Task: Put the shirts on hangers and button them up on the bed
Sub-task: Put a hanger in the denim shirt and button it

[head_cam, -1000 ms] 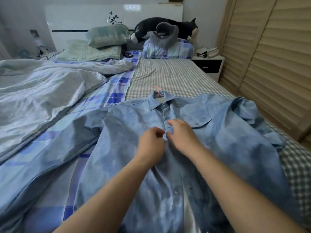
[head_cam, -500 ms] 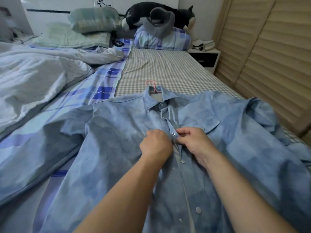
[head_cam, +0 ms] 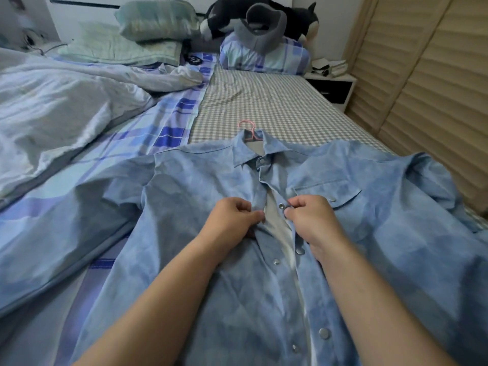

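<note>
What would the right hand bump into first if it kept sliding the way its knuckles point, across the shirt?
The right hand points toward the left hand, across the open gap in the shirt. It would probably meet the left hand's fingertips first, though depth is hard to judge.

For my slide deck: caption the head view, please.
Both hands, left and right, pinch the open front edges of a blue shirt on a pink hanger.
</note>
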